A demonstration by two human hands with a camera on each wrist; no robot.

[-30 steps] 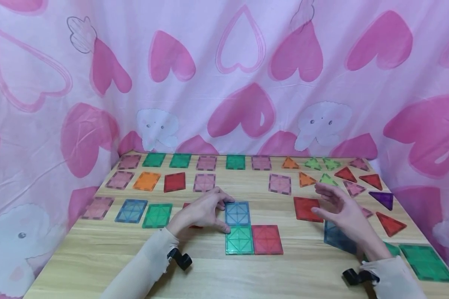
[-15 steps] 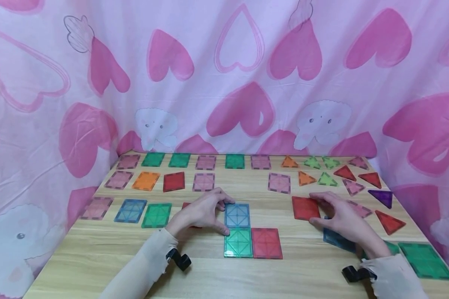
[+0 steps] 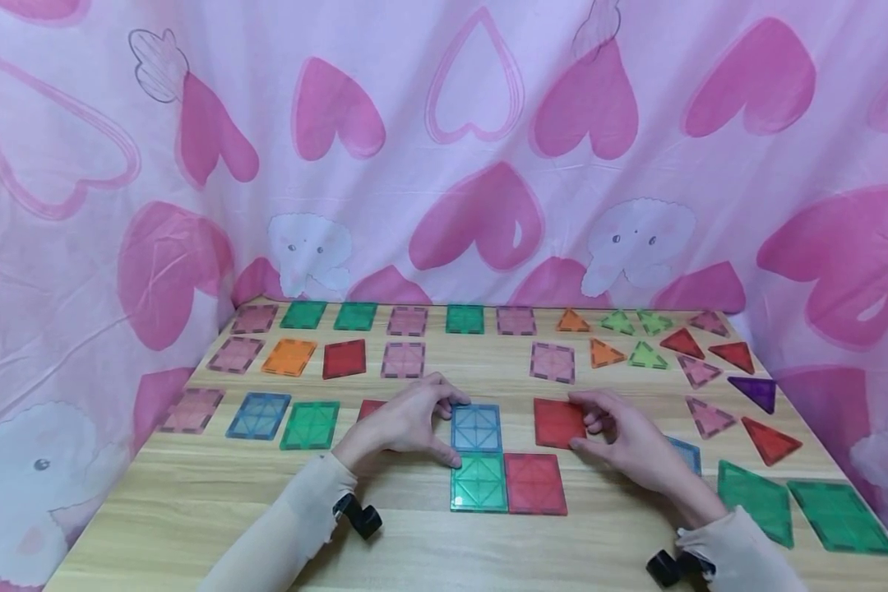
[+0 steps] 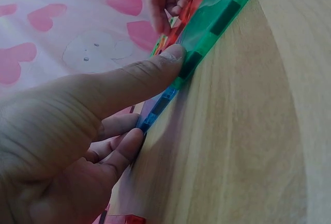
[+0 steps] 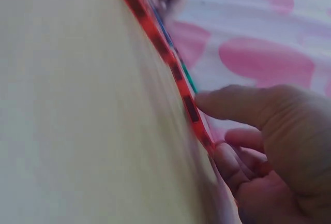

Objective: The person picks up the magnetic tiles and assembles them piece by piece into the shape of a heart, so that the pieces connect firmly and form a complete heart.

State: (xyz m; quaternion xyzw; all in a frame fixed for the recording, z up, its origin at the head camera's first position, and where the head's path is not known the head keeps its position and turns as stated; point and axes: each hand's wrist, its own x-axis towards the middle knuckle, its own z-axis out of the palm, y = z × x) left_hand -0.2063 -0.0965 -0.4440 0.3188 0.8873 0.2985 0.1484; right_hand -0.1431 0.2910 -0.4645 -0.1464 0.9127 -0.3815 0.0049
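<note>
Three translucent magnetic tiles lie joined in an L at mid-table: a blue square (image 3: 477, 428), a green square (image 3: 478, 483) in front of it, and a red square (image 3: 537, 485) right of the green. My left hand (image 3: 405, 425) holds the blue square at its left side, fingertips at the far corner and thumb by the seam with the green one. In the left wrist view, the thumb presses the green tile's edge (image 4: 217, 19). My right hand (image 3: 625, 436) grips another red square tile (image 3: 557, 423) by its right edge, a short gap right of the blue one.
Rows of loose square tiles fill the back and left, including an orange one (image 3: 289, 358) and a green one (image 3: 310, 425). Triangles, such as a purple one (image 3: 753, 393), lie at the right. Larger green tiles (image 3: 842, 516) sit front right. A pink curtain (image 3: 481, 214) hangs behind.
My right hand has come down to the loose red square and slid it left towards the joined tiles. My left hand stays at the blue tile, with only a slight shift.
</note>
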